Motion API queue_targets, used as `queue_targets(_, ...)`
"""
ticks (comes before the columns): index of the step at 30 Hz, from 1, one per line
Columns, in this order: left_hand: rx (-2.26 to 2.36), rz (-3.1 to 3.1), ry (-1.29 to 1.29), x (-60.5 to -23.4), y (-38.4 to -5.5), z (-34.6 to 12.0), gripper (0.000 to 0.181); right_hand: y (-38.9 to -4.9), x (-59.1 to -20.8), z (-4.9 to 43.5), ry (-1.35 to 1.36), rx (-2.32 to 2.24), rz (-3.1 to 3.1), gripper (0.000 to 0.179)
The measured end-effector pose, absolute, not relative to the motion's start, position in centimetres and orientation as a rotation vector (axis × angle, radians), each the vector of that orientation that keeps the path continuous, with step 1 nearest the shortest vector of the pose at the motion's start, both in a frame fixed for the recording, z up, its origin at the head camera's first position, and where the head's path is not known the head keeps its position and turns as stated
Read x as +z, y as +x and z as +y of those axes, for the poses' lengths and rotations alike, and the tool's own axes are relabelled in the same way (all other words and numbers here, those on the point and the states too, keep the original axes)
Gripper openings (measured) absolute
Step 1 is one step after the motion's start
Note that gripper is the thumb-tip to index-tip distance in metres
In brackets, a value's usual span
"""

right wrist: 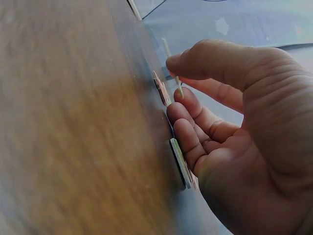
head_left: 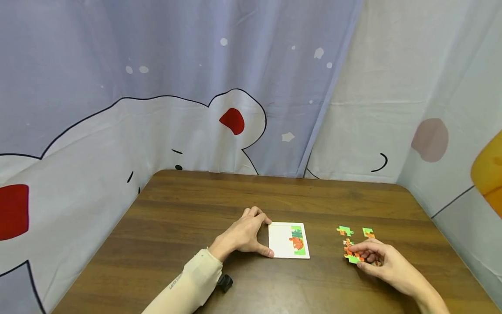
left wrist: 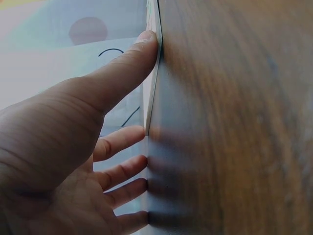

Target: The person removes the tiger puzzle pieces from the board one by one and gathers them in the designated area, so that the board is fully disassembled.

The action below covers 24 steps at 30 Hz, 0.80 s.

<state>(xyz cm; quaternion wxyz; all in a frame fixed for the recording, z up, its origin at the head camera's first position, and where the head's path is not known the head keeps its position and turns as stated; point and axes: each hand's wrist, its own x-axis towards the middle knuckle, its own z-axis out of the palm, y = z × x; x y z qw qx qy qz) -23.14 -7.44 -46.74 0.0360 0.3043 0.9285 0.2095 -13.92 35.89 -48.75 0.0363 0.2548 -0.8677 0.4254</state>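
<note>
The left hand (head_left: 243, 231) lies at the left side of a white puzzle board (head_left: 280, 240), its thumb at the near left corner and its forefinger at the far left corner, with the other fingertips resting on the wooden table (head_left: 188, 209); the hand is spread and relaxed rather than clenched, touching the board without wrapping round it. The board lies flat, just to the right of that hand's thumb, and a strip of green and orange fitted pieces (head_left: 298, 244) fills part of its right side (the rest of its face shows plain white). Well apart to the right, the right hand (head_left: 386, 264) pinches a green and orange puzzle piece (head_left: 354, 259) between thumb and fingertips, so the piece sits at the hand's left end, on the side toward the board; the right wrist view shows it edge-on, tilted. Past the fingers lie two loose pieces, a left one (head_left: 345, 231) and a right one (head_left: 368, 232), apart from each other. Another bit of orange shows partly beneath the right hand, too hidden to make out.
</note>
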Motion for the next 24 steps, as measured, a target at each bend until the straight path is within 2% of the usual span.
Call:
queue_targets(10, 0.646, 2.845, 0.914, -46.72, -23.16, -7.42, 0.093, -14.04, -48.94, 35.84, 0.838, 1.257, -2.652, 0.039)
queue_targets(24, 0.648, 2.844, 0.928, -46.80, -23.18, -7.41, 0.092, -13.94, -48.78, 35.67, 0.798, 1.270, -2.651, 0.035)
